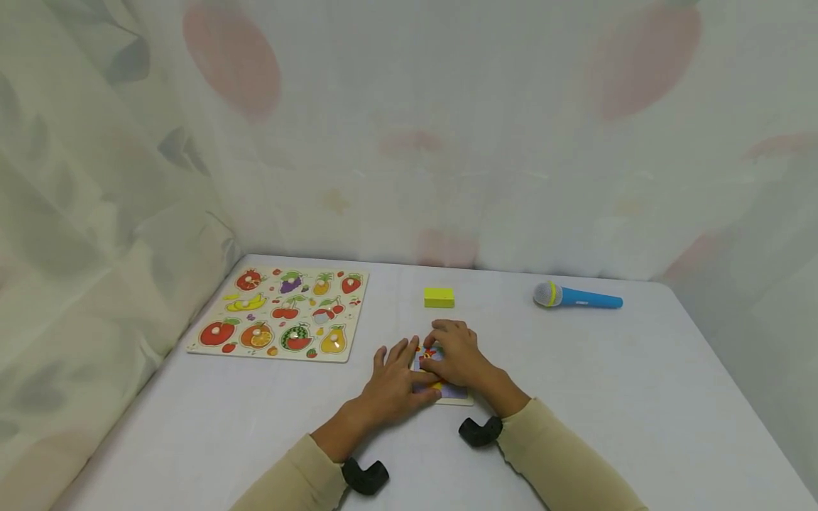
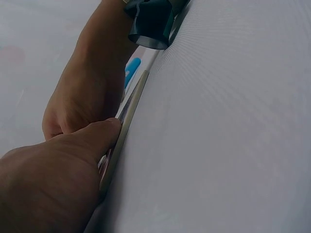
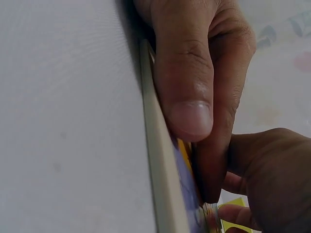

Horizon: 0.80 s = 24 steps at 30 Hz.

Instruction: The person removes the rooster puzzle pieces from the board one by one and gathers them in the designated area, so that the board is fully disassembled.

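A small picture board (image 1: 455,399) with a pale edge and a purple, yellow and red picture, which looks like a jigsaw puzzle, lies flat on the table. My left hand (image 1: 393,387) lies over its left side, fingers spread, the thumb (image 2: 104,133) on the near part. From the right, my right hand (image 1: 456,355) bends over the upper part. Its thumb and forefinger close on a small coloured puzzle piece (image 1: 429,353), mostly hidden by the fingers. In the right wrist view, that hand's fingertips (image 3: 233,213) meet a raised edge.
A fruit peg puzzle (image 1: 277,312) lies at the back left of the white table (image 1: 607,397). Beyond the hands sits a yellow block (image 1: 439,297). A blue toy microphone (image 1: 578,296) lies at the back right. Patterned curtains (image 1: 409,177) hang behind and beside the table.
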Each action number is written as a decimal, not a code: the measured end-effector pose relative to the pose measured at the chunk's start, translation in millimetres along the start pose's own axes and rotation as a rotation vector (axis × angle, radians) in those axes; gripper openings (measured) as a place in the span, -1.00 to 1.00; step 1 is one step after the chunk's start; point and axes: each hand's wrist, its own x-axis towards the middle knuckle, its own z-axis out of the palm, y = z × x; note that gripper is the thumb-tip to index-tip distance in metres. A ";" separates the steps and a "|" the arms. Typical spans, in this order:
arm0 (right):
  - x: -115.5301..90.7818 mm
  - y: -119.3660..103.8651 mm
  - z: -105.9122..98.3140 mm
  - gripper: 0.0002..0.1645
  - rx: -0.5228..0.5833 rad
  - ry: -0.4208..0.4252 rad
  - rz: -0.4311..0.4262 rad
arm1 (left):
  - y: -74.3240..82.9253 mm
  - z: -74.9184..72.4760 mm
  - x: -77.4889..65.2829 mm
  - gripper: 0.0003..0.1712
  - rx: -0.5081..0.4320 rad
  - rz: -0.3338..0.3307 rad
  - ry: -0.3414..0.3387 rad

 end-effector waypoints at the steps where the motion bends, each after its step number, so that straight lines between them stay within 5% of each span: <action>1: 0.0 -0.1 0.0 -0.70 -0.003 0.005 -0.002 | 0.3 -0.3 -0.2 -0.54 -0.005 0.000 -0.001; 24: -3.2 4.2 0.9 -0.70 0.058 0.048 -0.078 | -0.4 2.9 0.6 -0.54 0.002 -0.020 -0.007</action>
